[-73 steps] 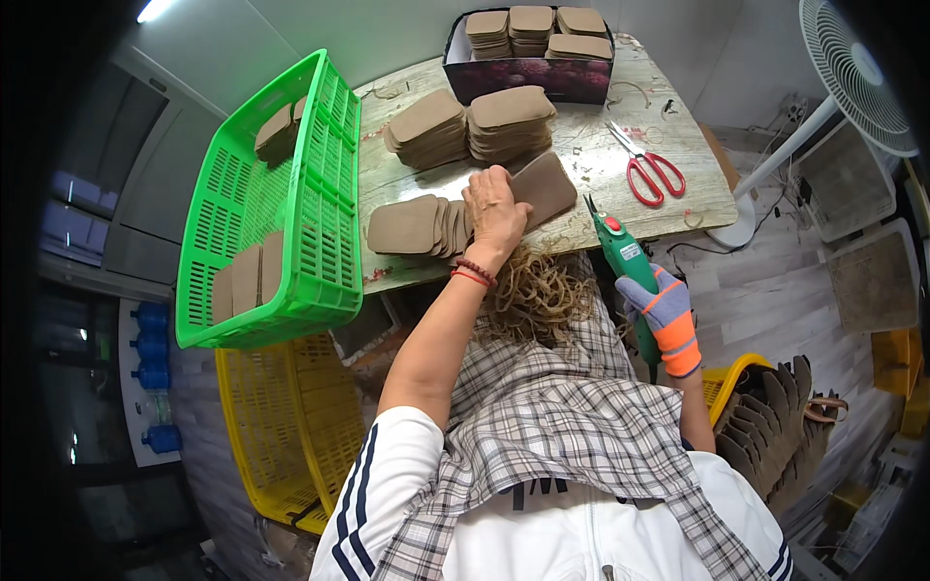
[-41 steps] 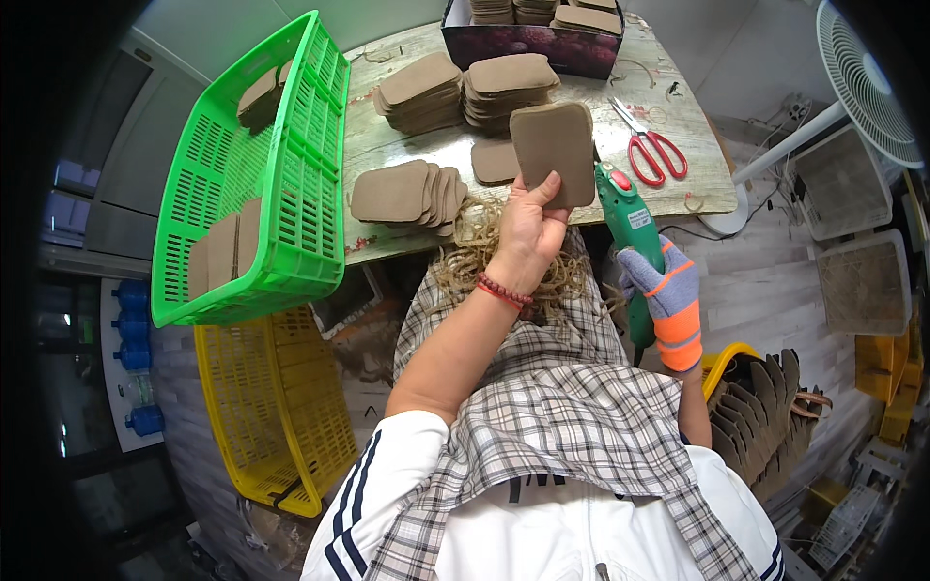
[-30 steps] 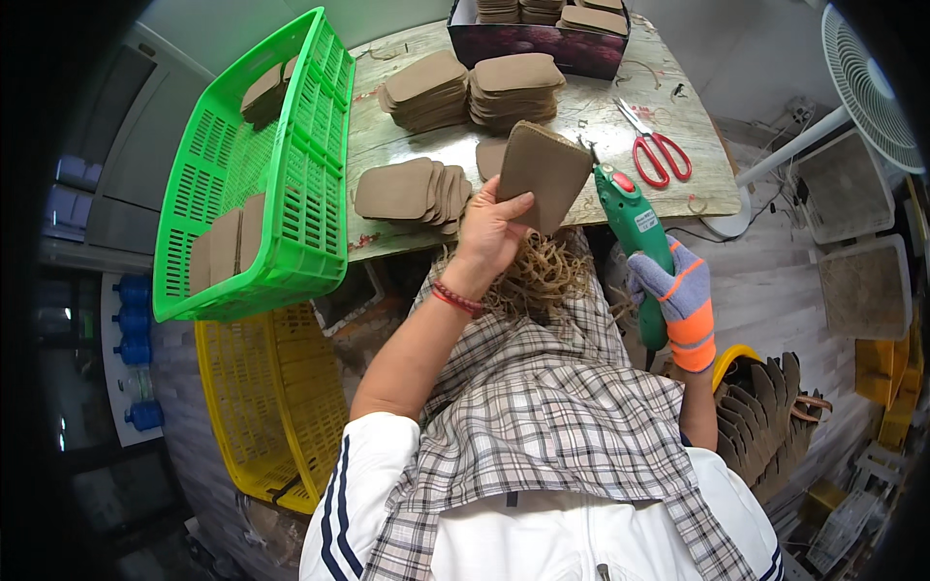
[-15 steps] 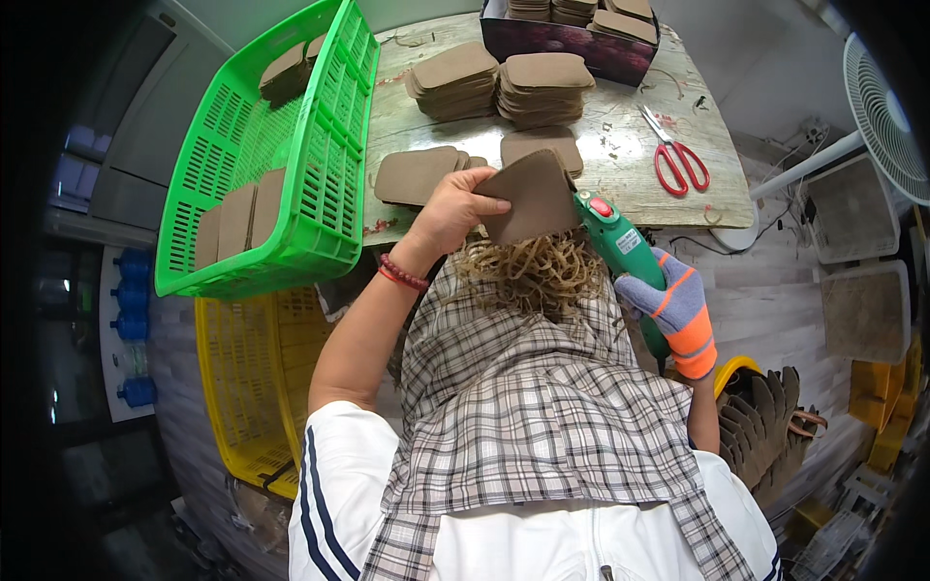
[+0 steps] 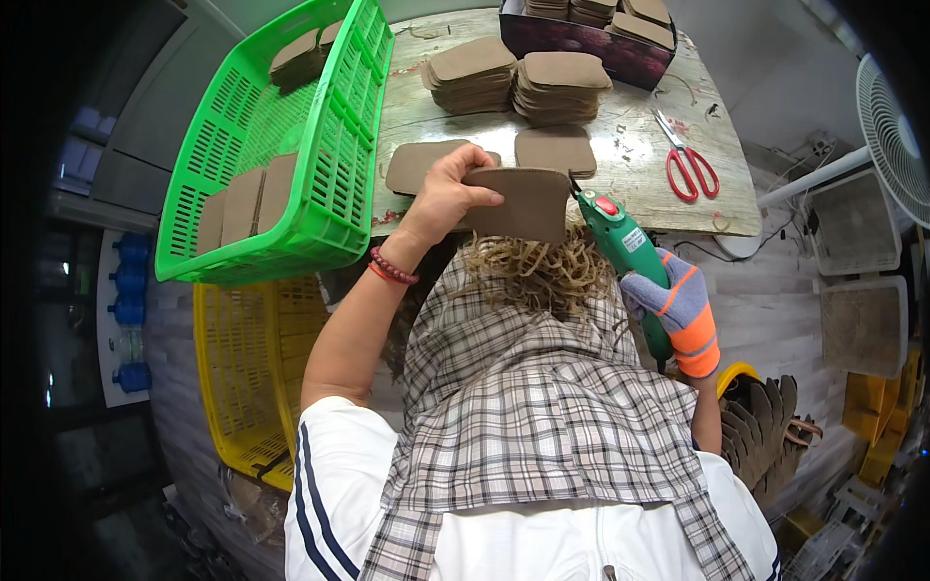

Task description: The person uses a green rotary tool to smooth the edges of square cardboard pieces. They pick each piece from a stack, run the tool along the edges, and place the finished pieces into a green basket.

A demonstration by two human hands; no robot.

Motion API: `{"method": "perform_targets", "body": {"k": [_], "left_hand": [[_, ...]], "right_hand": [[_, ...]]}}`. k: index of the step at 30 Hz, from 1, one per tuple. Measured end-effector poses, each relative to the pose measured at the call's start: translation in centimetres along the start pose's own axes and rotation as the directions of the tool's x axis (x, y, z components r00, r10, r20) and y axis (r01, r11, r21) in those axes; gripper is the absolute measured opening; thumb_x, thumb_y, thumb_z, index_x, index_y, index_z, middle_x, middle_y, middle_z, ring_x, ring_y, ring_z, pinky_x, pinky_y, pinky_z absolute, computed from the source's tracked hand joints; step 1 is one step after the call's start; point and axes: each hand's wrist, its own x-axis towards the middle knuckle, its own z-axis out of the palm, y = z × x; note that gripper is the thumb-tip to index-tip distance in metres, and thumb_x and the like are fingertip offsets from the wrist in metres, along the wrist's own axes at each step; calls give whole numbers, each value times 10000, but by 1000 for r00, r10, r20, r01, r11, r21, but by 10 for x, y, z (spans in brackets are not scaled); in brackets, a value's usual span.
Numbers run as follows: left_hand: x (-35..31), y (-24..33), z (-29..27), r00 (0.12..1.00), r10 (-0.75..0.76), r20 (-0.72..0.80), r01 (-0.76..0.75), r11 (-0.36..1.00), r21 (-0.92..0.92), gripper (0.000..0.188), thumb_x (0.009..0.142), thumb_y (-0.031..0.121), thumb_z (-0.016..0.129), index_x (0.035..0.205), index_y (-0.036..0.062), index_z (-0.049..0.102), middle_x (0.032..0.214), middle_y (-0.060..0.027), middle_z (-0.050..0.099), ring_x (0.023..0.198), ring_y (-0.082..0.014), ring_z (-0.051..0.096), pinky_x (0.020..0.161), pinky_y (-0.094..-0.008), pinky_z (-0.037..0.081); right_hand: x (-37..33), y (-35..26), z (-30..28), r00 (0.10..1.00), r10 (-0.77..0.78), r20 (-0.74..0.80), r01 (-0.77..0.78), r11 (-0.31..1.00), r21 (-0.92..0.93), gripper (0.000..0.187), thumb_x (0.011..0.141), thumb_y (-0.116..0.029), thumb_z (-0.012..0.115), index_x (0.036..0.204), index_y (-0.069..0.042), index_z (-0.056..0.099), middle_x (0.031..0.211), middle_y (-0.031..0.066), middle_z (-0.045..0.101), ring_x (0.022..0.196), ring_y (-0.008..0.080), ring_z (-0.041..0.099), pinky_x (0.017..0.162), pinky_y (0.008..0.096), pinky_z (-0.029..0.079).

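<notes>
Between the thumb and fingers of my left hand (image 5: 453, 194) is a flat brown rectangular piece with rounded corners (image 5: 523, 205), held up over my lap. My right hand (image 5: 673, 308), in a grey and orange glove, wraps round a green handheld electric cutter (image 5: 620, 240) with a red button. The cutter's dark tip is at the piece's upper right corner; whether they touch I cannot tell. Below the piece, a heap of thin curly brown trimmings (image 5: 542, 266) lies on my checked apron (image 5: 542, 407). Similar flat pieces (image 5: 556, 152) lie on the table just beyond.
Stacks of brown pieces (image 5: 562, 87) stand on the table (image 5: 639, 198) with red-handled scissors (image 5: 690, 172) to their right. A dark box (image 5: 586, 50) holds more. On the left are a green crate (image 5: 334, 184) and a yellow crate (image 5: 237, 378); a white fan (image 5: 886, 121) stands right.
My left hand has turned the brown piece, so its upper edge now lies nearly level. The cutter stays near its right corner. The whole view has shifted slightly.
</notes>
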Motion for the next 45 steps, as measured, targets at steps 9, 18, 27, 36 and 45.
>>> {"method": "perform_targets", "body": {"k": [9, 18, 27, 36, 45], "left_hand": [[4, 10, -6, 999, -47, -28, 41, 983, -177, 245, 705, -59, 718, 893, 57, 614, 838, 15, 640, 765, -66, 577, 714, -211, 463], [6, 18, 2, 992, -44, 116, 34, 996, 82, 222, 714, -43, 709, 906, 20, 619, 849, 2, 638, 784, -66, 582, 707, -219, 478], [6, 22, 27, 950, -63, 306, -28, 958, 284, 552, 637, -67, 724, 1143, 38, 529, 945, -37, 595, 846, -101, 553, 767, -258, 467], [-8, 27, -5, 970, -200, 138, 203, 979, -11, 794, 694, -99, 683, 1397, 56, 349, 1046, -105, 623, 815, -125, 597, 752, -259, 498], [32, -15, -64, 843, 521, -133, 90, 108, 990, 523, 674, 17, 643, 1190, 22, 560, 1271, -173, 495, 1299, -333, 319, 1081, -437, 247]], "right_hand": [[1, 1, 4, 998, 17, 62, -16, 1000, -10, 400, 758, -203, 757, 1061, 11, 605, 730, 13, 630, 589, 42, 549, 537, 198, 448], [-1, 2, 10, 994, 64, 89, -58, 996, -73, 431, 752, -230, 771, 1066, 15, 604, 768, 14, 640, 639, 37, 558, 566, 189, 454], [3, -5, 15, 991, 50, 126, -42, 997, -63, 410, 757, -201, 766, 1067, 11, 599, 772, 16, 638, 657, 40, 563, 581, 194, 461], [6, 2, 23, 994, -6, 112, 5, 1000, 6, 458, 756, -205, 771, 1107, 16, 577, 801, 23, 642, 655, 46, 568, 580, 191, 459], [4, 27, -5, 998, -27, -57, 30, 998, 60, 371, 775, -178, 739, 1058, 12, 592, 715, 8, 615, 546, 47, 531, 501, 195, 424]]}}
